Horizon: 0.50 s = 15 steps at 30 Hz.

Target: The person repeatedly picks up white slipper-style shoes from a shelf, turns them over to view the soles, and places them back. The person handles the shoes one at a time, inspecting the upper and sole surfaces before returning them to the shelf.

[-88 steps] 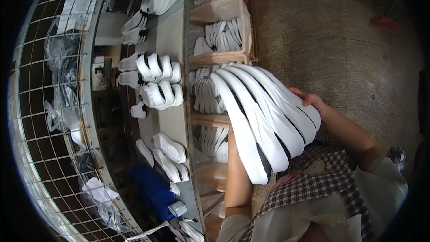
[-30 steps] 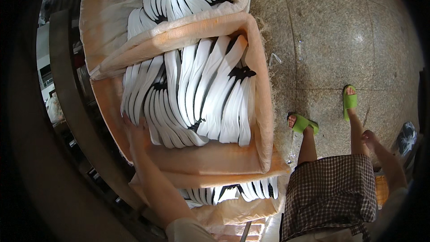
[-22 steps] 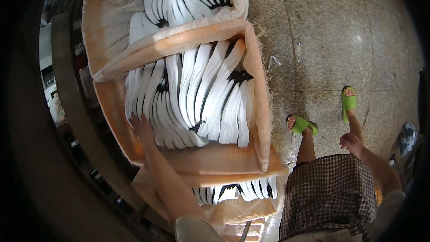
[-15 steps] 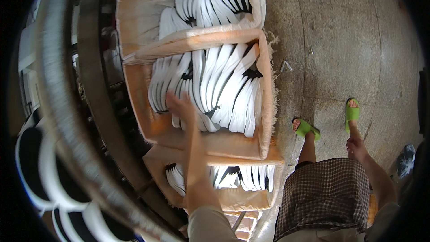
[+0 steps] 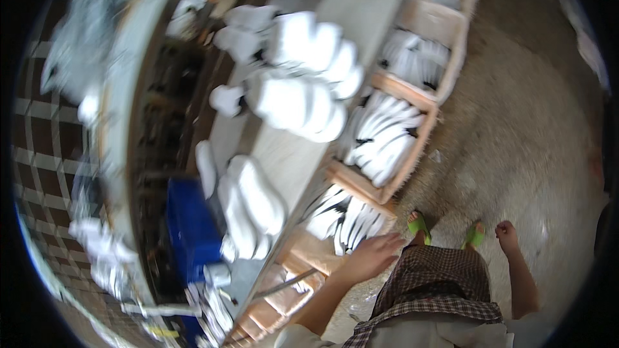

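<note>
My left hand [image 5: 374,259] is open, its fingers stretched out to the right. It is beside a peach-coloured lined bin [image 5: 298,264] that holds white shoe-sole pieces with black parts [image 5: 353,224], and I see nothing in its grip. On the right, my right hand [image 5: 507,236] hangs over the floor with its fingers curled closed; nothing shows in it. More white sole pieces [image 5: 385,134] fill the middle bin. A further bin [image 5: 459,58] behind it also holds some.
A long table [image 5: 293,158] runs along the bins' left side, carrying stacks of white soles [image 5: 296,106] and a loose group [image 5: 255,203]. A blue crate [image 5: 193,225] stands beyond it. My feet in green slippers [image 5: 418,227] are on the concrete floor [image 5: 509,129].
My view has swung, bringing the table and stacks into sight. The left hand has come away from the soles in the middle bin, back toward my body. The right hand stays low at my right.
</note>
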{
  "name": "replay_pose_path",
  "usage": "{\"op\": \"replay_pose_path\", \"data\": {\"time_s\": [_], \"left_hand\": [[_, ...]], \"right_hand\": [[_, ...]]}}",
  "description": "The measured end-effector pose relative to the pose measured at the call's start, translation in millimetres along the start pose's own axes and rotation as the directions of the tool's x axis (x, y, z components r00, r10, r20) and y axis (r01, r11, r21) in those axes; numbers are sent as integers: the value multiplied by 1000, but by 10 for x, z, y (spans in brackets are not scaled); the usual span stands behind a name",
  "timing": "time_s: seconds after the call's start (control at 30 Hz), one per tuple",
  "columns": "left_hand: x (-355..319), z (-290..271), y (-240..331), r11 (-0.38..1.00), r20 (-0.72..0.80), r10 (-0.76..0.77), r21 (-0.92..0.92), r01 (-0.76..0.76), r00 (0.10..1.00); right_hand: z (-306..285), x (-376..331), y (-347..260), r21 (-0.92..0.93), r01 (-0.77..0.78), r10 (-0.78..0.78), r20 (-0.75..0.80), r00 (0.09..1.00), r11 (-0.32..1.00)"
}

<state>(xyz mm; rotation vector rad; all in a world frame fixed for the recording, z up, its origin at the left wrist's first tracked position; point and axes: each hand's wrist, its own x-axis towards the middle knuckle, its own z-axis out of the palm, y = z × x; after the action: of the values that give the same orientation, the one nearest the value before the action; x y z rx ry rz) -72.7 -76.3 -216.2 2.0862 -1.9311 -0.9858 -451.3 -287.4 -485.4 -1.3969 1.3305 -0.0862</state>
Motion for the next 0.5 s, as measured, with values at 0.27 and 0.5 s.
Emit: {"op": "replay_pose_path", "data": {"time_s": [0.27,0.5], "left_hand": [[-1846,-1443,-882,894,-893,-449,-448,21,36],[-3020,-1793,-3507,675,-612,-543,-725,135,-574]], "right_hand": [[331,368,-725,34,266,-267,213,940,963],[711,21,-1184,-385,217,-133,234,963,897]]}}
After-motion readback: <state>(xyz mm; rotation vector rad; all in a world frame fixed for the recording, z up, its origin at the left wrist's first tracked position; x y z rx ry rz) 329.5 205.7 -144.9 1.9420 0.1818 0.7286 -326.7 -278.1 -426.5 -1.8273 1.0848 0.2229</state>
